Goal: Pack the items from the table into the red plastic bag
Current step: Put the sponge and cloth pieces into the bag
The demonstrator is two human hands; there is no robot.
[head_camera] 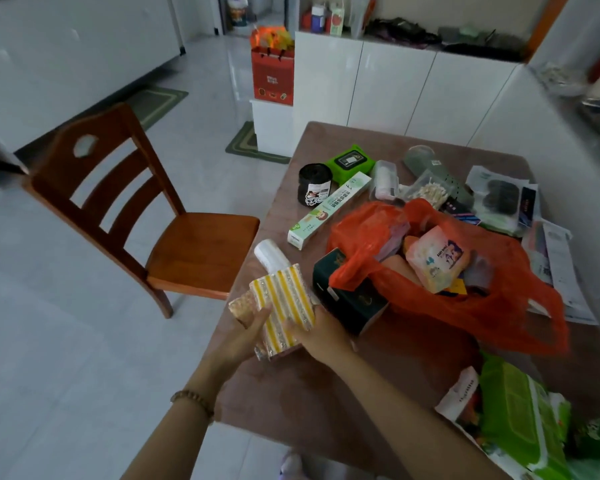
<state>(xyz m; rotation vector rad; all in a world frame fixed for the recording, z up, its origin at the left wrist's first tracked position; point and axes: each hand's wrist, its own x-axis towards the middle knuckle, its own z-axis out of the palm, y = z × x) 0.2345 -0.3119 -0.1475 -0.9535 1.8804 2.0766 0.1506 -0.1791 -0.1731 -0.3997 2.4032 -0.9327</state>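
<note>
A yellow-and-white striped sponge pack (284, 306) is held over the table's left edge by both hands. My left hand (246, 336) grips its lower left side and my right hand (314, 332) grips its right side. The red plastic bag (471, 306) lies open on the brown table (326, 393) just to the right, with a baby wipes pack (433, 258) and other items inside. A dark green box (347, 299) lies at the bag's mouth, partly under its handle.
On the table behind the bag lie a white roll (271, 256), a long white-green box (326, 211), a black roll (314, 183), a green wipes pack (350, 161), cotton swabs (430, 192) and papers. Green packages (520, 420) sit near right. A wooden chair (136, 209) stands left.
</note>
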